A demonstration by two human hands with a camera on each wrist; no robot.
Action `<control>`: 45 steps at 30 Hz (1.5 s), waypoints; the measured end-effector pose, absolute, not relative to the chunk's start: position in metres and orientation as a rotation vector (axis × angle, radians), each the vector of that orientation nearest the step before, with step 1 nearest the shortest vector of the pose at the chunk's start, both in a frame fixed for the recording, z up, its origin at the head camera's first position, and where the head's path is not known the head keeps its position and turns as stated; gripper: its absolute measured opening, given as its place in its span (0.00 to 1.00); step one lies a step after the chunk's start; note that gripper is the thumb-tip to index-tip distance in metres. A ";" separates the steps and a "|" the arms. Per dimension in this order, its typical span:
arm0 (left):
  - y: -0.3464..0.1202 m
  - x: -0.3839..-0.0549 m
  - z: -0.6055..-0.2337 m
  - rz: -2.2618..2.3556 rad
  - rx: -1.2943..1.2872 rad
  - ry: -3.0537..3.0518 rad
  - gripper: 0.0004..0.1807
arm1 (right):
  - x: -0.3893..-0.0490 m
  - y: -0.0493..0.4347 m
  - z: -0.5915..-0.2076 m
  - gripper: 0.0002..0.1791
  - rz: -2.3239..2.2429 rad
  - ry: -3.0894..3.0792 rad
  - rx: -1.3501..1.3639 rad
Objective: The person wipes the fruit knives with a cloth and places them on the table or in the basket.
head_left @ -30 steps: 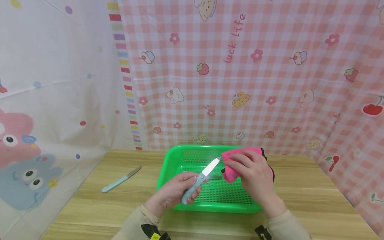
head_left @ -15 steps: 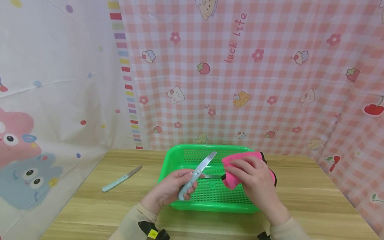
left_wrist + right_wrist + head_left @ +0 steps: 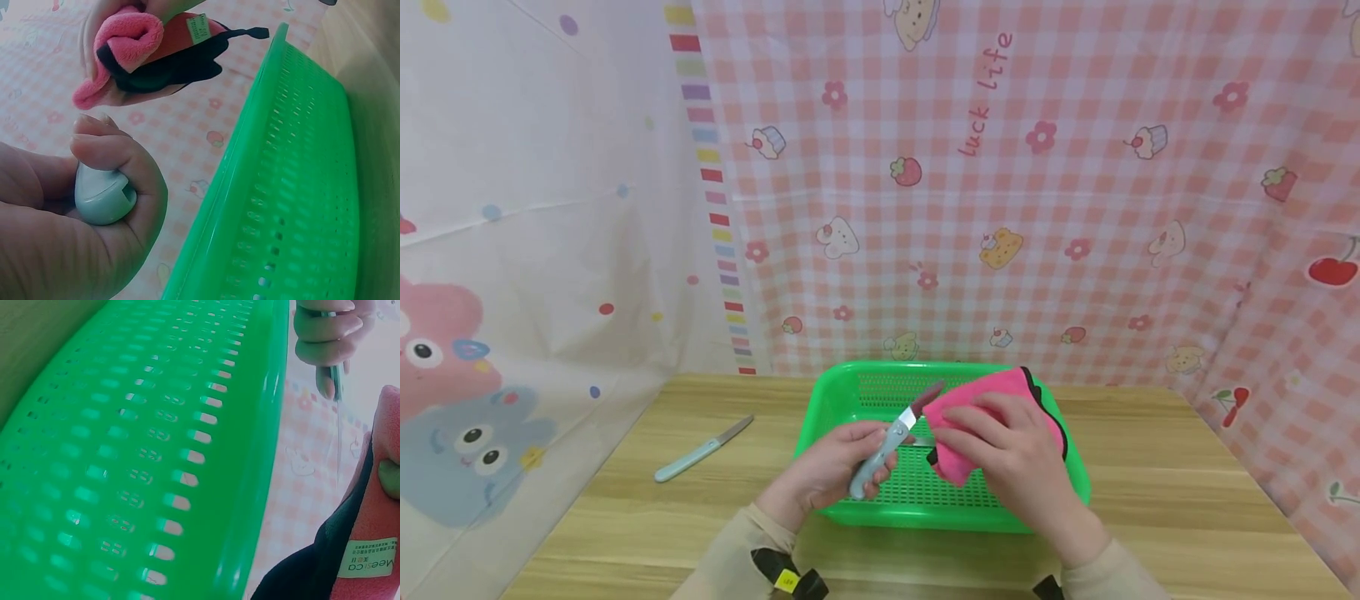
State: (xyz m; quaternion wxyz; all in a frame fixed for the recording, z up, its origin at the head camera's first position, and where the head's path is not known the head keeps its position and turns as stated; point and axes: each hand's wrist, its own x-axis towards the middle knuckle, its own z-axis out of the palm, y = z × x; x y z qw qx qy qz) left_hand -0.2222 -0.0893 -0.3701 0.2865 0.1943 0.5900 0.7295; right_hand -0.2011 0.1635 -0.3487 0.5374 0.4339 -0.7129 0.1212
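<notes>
My left hand (image 3: 831,467) grips the light-blue handle of a knife (image 3: 878,460) above the basket, with the blade tilted up and to the right. In the left wrist view the handle's butt end (image 3: 105,199) shows between curled fingers and palm. A pink cloth with black edging (image 3: 996,389) is bunched in my right hand (image 3: 1018,454), its left edge close to the blade; whether they touch I cannot tell. A white label (image 3: 367,557) shows on the cloth in the right wrist view. Below the hands stands a green perforated basket (image 3: 925,518).
Another light-blue-handled knife (image 3: 700,454) lies on the wooden table (image 3: 625,533) left of the basket. Inside the basket a metal blade (image 3: 921,441) shows, partly hidden by my left hand. A pink checked curtain (image 3: 865,200) hangs behind the table.
My right hand and the cloth first drew off the blade to the right, then came back left towards it. The left hand with its knife shifted slightly left. The knife on the table stayed put.
</notes>
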 end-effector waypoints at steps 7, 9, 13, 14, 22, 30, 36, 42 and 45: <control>-0.085 -0.222 -0.369 1.923 0.558 1.557 0.23 | -0.202 0.157 -0.348 0.21 0.251 -1.726 1.083; -0.085 -0.222 -0.369 1.918 0.570 1.550 0.23 | -0.203 0.155 -0.350 0.21 0.239 -1.737 1.098; -0.084 -0.220 -0.368 1.913 0.584 1.543 0.23 | -0.206 0.152 -0.354 0.23 0.233 -1.758 1.109; -0.084 -0.220 -0.368 1.914 0.583 1.546 0.22 | -0.206 0.151 -0.355 0.23 0.236 -1.765 1.109; -0.085 -0.218 -0.367 1.910 0.583 1.563 0.22 | -0.210 0.153 -0.360 0.20 0.249 -1.833 1.080; -0.085 -0.217 -0.367 1.898 0.555 1.551 0.22 | -0.213 0.165 -0.360 0.24 0.276 -1.897 1.011; -0.084 -0.217 -0.369 1.907 0.558 1.540 0.21 | -0.218 0.175 -0.358 0.24 0.322 -1.867 0.932; -0.085 -0.218 -0.369 1.928 0.539 1.507 0.22 | -0.220 0.184 -0.357 0.27 0.389 -1.835 0.873; -0.088 -0.220 -0.369 1.949 0.539 1.493 0.23 | -0.219 0.188 -0.359 0.29 0.420 -1.837 0.866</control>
